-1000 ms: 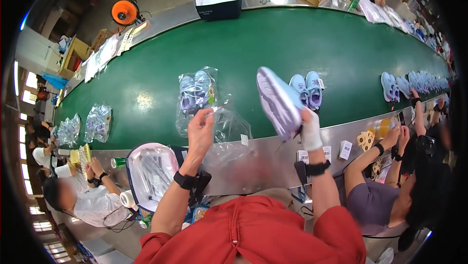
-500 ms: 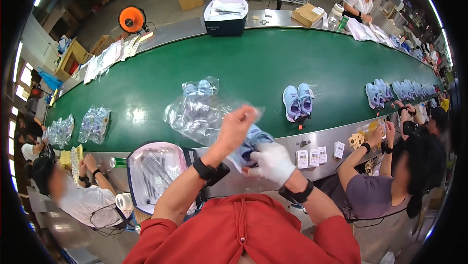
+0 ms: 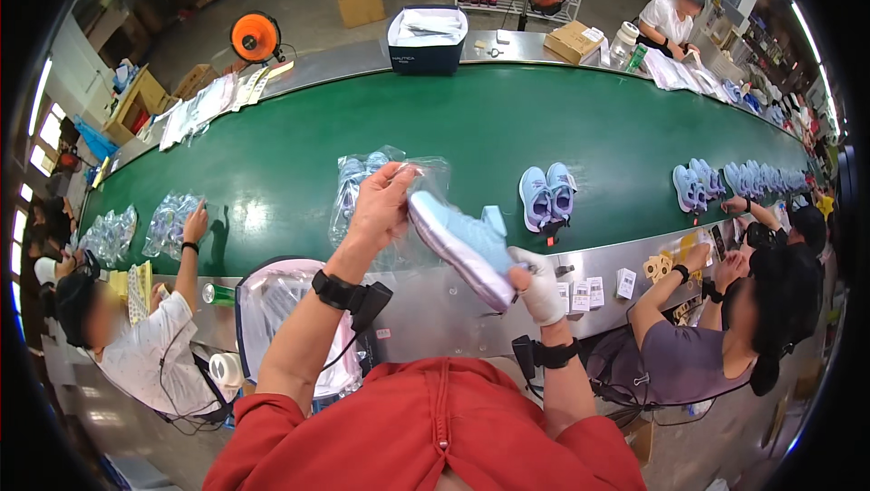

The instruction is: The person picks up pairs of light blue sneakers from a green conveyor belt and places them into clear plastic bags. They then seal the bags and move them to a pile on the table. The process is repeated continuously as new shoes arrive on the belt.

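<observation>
With twelve o'clock straight ahead, the left hand [image 3: 382, 208] pinches the edge of a clear plastic bag [image 3: 433, 176] between closed fingers, the film hanging off toward two o'clock. The white-gloved right hand [image 3: 538, 287] grips the heel end of a light-blue sneaker [image 3: 464, 239] — thumb pressed to it, other fingers mostly hidden. The sneaker is tilted above the conveyor's near metal edge [image 3: 426, 314], toe at ten o'clock and just beside the left hand; whether it touches the film, I cannot tell.

At two o'clock from it, a matching sneaker pair [image 3: 536, 198] rests on the green conveyor belt [image 3: 507, 115]. A bagged sneaker pair [image 3: 348, 190] lies at ten o'clock from the left hand, a lined navy bin [image 3: 243, 317] at eight. Near the right hand — toward three — stand white label stacks [image 3: 595, 293].
</observation>
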